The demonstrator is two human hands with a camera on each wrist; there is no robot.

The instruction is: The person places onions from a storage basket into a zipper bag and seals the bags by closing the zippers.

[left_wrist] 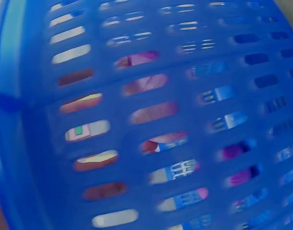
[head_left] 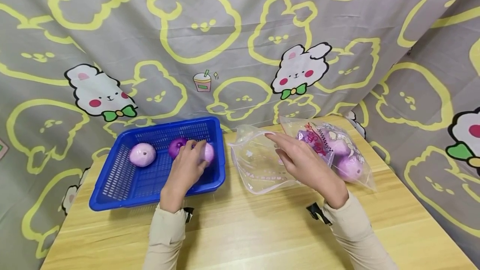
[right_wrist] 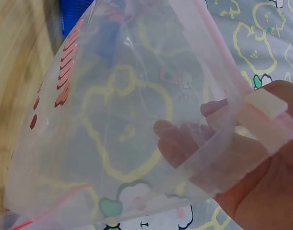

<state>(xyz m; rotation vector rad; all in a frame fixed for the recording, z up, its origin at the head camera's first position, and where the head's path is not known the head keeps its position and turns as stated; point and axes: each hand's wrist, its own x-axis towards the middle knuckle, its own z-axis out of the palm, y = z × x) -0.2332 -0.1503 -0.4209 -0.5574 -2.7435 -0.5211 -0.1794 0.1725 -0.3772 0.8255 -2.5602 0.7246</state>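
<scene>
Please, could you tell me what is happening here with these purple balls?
A person's left hand is around a pale ball in the blue basket, beside a darker ball and a third ball. The right hand is at an open clear bag. A printed bag next to it holds more purple balls.

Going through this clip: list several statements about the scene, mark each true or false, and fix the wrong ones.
1. The left hand has its fingers around a purple ball in the blue plastic basket. True.
2. The right hand is also in the basket. False: the right hand is at a clear zip bag.
3. Another purple ball lies in the basket's left part. True.
4. The table is plain white. False: the table is wood-grained.
5. The sleeves are dark blue. False: the sleeves are beige.
</scene>
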